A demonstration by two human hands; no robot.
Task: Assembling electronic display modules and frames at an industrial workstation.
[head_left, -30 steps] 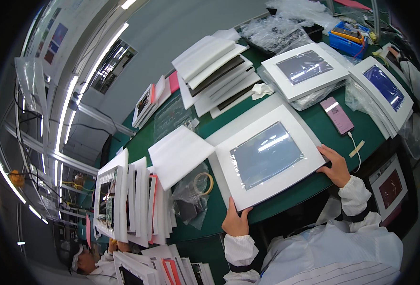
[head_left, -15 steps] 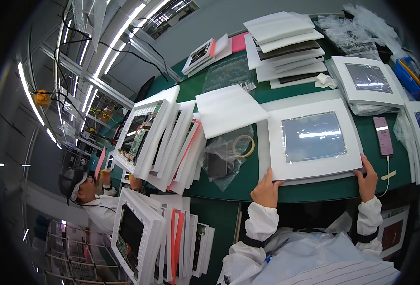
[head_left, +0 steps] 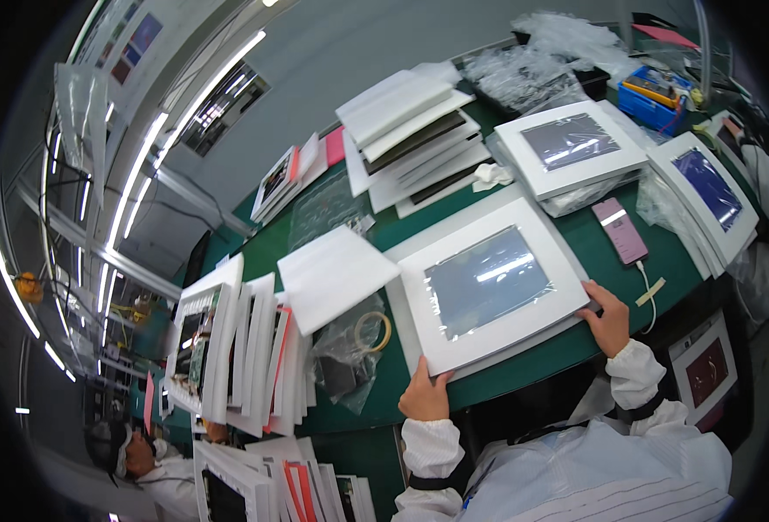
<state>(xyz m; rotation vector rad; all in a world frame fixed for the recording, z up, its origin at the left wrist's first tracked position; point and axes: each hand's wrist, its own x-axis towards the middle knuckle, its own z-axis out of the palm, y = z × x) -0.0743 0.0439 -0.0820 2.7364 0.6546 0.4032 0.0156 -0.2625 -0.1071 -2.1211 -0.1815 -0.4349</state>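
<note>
A white-framed display panel (head_left: 491,280) lies face up on a white foam sheet (head_left: 409,334), clear film over its grey screen. My left hand (head_left: 424,394) grips its near left corner, thumb on the near edge and fingers along the side. At the near right corner, my right hand (head_left: 607,320) pinches the frame's edge, its fingertips partly hidden. To the left of the panel, a loose white foam sheet (head_left: 332,274) rests partly over a clear plastic bag (head_left: 363,378), with a roll of tape (head_left: 373,331) on the bag.
Panels and foam sheets (head_left: 258,357) stand in a row at left; a foam stack (head_left: 411,122) is behind. More framed panels (head_left: 571,143) lie at right, with a pink phone (head_left: 619,230) and its white cable. Beyond are a blue bin (head_left: 654,100) and crumpled plastic. A co-worker (head_left: 132,461) sits lower left.
My view has turned to the right, so the bench appears shifted left and tilted. Both hands keep their hold on the same corners of the display panel.
</note>
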